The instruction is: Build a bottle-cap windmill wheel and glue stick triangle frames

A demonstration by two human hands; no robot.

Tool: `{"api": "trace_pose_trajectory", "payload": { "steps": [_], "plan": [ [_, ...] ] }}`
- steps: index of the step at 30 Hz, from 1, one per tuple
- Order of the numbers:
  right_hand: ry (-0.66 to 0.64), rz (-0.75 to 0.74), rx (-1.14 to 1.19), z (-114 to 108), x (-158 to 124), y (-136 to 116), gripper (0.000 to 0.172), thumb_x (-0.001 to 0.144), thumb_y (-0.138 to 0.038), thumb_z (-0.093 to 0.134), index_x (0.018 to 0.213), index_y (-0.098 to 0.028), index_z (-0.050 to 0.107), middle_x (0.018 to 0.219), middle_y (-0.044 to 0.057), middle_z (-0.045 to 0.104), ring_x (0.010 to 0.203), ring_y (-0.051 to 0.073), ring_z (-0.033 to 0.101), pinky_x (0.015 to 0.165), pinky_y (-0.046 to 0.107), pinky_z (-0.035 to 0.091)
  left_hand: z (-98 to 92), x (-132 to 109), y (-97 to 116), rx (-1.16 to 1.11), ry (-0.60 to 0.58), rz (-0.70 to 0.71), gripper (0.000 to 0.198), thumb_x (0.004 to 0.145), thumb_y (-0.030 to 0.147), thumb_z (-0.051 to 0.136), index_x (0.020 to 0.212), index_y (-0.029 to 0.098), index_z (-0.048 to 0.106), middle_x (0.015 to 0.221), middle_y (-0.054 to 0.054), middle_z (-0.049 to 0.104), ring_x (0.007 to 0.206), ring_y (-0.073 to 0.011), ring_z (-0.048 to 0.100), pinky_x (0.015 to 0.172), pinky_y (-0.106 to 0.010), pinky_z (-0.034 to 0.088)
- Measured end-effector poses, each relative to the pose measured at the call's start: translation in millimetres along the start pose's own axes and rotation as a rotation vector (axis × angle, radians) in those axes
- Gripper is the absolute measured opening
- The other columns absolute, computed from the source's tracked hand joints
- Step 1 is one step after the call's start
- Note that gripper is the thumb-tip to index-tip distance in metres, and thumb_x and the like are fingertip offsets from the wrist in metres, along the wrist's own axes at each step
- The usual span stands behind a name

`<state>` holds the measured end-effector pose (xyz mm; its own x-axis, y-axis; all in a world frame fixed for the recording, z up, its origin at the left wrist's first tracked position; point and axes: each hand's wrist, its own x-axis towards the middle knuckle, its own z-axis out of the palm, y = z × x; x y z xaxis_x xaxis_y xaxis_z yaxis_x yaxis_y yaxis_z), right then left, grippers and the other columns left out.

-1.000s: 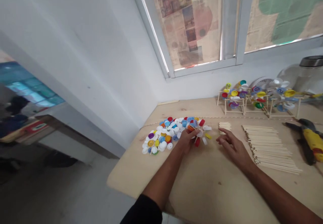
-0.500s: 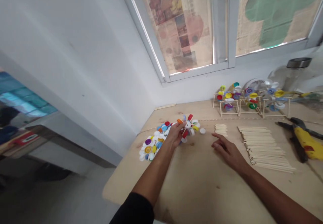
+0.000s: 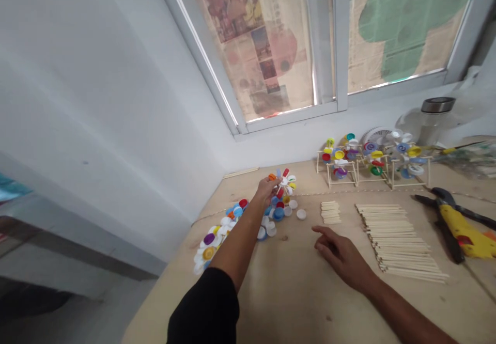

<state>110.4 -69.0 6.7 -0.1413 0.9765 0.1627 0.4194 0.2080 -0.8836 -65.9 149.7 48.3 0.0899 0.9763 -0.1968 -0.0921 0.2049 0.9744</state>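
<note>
Cap wheel (image 3: 285, 181) moved back, left edge in fingers (image 3: 268, 183) of left hand (image 3: 265, 191).

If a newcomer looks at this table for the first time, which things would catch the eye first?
Probably the wheel of colourful bottle caps, held in the left hand near the loose caps. Next might come the yellow and black glue gun at the right side of the picture, beside the row of long sticks. Similar wheels stand farther back, near the wall.
</note>
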Motion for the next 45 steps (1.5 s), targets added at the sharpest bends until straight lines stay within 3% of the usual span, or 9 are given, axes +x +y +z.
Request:
{"api": "trace_pose_trajectory", "payload": {
  "steps": [6, 16, 22, 30, 34, 38, 41, 43, 45],
  "plan": [
    [-0.052, 0.067, -0.014, 3.8, -0.6, -6.2, 0.033, 0.086, -0.034, 0.044, 0.105, -0.016, 0.064, 0.070, 0.002, 0.062, 0.062, 0.014, 0.055, 0.058, 0.025, 0.040, 3.3, 27.3, -1.9, 0.136, -0.040, -0.049, 0.030, 0.057, 0.028, 0.080, 0.073, 0.014, 0.059, 0.057, 0.004, 0.057, 0.045, -0.0050, 0.049, 0.046, -0.016, 0.039],
    [-0.027, 0.083, -0.036, 10.7, -1.0, 3.1, 0.029, 0.085, -0.034, 0.045, 0.100, -0.020, 0.067, 0.079, 0.003, 0.066, 0.069, 0.015, 0.058, 0.065, 0.026, 0.043, -2.9, 58.7, -4.2, 0.317, -0.146, -0.121, 0.035, 0.053, 0.032, 0.081, 0.076, 0.013, 0.062, 0.063, 0.001, 0.062, 0.054, -0.0094, 0.056, 0.053, -0.020, 0.045],
    [-0.034, 0.091, -0.034, 10.3, -1.3, 1.8, 0.030, 0.086, -0.034, 0.044, 0.102, -0.020, 0.066, 0.081, 0.004, 0.067, 0.070, 0.015, 0.059, 0.064, 0.026, 0.043, -5.3, 65.6, -1.2, 0.451, -0.122, -0.102, 0.032, 0.055, 0.032, 0.079, 0.075, 0.013, 0.063, 0.063, 0.000, 0.063, 0.059, -0.0114, 0.058, 0.058, -0.022, 0.048],
    [-0.043, 0.073, -0.057, 6.1, 2.6, -5.2, 0.028, 0.085, -0.029, 0.045, 0.098, -0.017, 0.067, 0.072, 0.003, 0.064, 0.063, 0.013, 0.055, 0.059, 0.023, 0.040, -4.1, 61.8, 8.7, 0.742, -0.016, -0.030, 0.011, 0.066, 0.026, 0.068, 0.067, 0.016, 0.064, 0.059, -0.001, 0.064, 0.057, -0.0145, 0.059, 0.053, -0.024, 0.045],
    [-0.031, 0.077, -0.049, 4.8, 2.4, -6.1, 0.027, 0.082, -0.026, 0.047, 0.097, -0.016, 0.068, 0.073, 0.003, 0.065, 0.064, 0.013, 0.055, 0.059, 0.022, 0.039, -1.6, 53.4, 12.7, 0.872, 0.064, 0.074, 0.010, 0.066, 0.023, 0.065, 0.072, 0.015, 0.066, 0.065, -0.004, 0.067, 0.069, -0.0202, 0.063, 0.062, -0.030, 0.048],
    [-0.036, 0.098, -0.025, 6.6, 3.1, -2.9, 0.027, 0.080, -0.021, 0.048, 0.097, -0.016, 0.068, 0.071, 0.002, 0.065, 0.059, 0.011, 0.053, 0.057, 0.021, 0.038, 5.6, 28.5, 16.7, 0.943, 0.146, 0.275, 0.023, 0.069, 0.019, 0.060, 0.092, 0.017, 0.066, 0.092, -0.007, 0.069, 0.095, -0.0223, 0.061, 0.084, -0.033, 0.045],
    [-0.040, 0.098, -0.020, 7.6, 4.1, -1.4, 0.028, 0.078, -0.018, 0.047, 0.097, -0.017, 0.068, 0.070, 0.001, 0.065, 0.058, 0.010, 0.052, 0.056, 0.020, 0.038, 15.8, -3.4, 11.7, 0.956, 0.103, 0.426, 0.024, 0.074, 0.020, 0.056, 0.096, 0.021, 0.065, 0.102, -0.005, 0.068, 0.100, -0.0196, 0.060, 0.090, -0.031, 0.044],
    [-0.039, 0.087, -0.042, 7.3, 4.5, -1.6, 0.028, 0.077, -0.017, 0.047, 0.095, -0.017, 0.069, 0.070, 0.001, 0.065, 0.058, 0.010, 0.052, 0.056, 0.020, 0.037, 23.8, -27.8, 3.5, 0.946, 0.031, 0.646, 0.021, 0.076, 0.023, 0.055, 0.095, 0.020, 0.066, 0.100, -0.006, 0.069, 0.097, -0.0208, 0.061, 0.088, -0.033, 0.045],
    [-0.043, 0.064, -0.057, 6.4, 4.6, -2.2, 0.027, 0.077, -0.016, 0.047, 0.092, -0.017, 0.069, 0.070, 0.001, 0.065, 0.058, 0.010, 0.053, 0.057, 0.020, 0.038, 31.8, -51.3, -6.9, 0.916, -0.023, 0.711, 0.020, 0.077, 0.022, 0.055, 0.093, 0.020, 0.066, 0.099, -0.006, 0.069, 0.095, -0.0208, 0.061, 0.088, -0.034, 0.045]
  ]
}}
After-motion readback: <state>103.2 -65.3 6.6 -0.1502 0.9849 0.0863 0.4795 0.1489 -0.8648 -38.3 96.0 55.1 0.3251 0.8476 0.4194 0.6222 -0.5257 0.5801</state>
